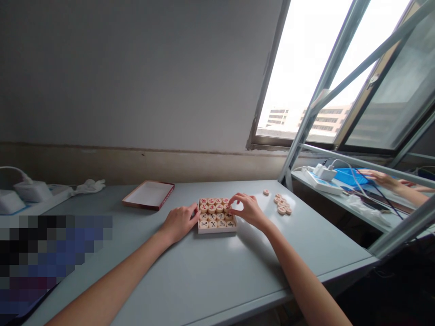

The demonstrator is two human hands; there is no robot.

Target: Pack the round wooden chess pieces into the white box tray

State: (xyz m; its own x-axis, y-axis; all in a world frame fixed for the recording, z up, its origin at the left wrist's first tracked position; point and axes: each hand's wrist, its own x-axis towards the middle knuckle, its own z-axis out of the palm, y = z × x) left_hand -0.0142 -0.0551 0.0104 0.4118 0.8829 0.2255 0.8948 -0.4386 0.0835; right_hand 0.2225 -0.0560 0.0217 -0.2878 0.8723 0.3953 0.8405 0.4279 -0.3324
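A shallow box (217,230) of Chinese chess pieces lies on the grey table, its round wooden discs (212,216) set in rows. The back rows bear red characters, the front rows black ones. My left hand (179,222), fingers curled together, grips the box's left edge. Over the box's right side, thumb and fingertips of my right hand (250,210) pinch a chess piece (228,208) at the end of a red row; the fingers partly cover it. Several loose pieces (282,206) lie to the right, with one disc (266,192) apart from them.
An upturned box lid (149,194) rests at the back left. Beyond it are a power strip (59,195) and a white bundle (89,186). Metal posts (295,156) rise on the right. Another person's hands (382,179) are by a blue basket (350,176) on the neighbouring table.
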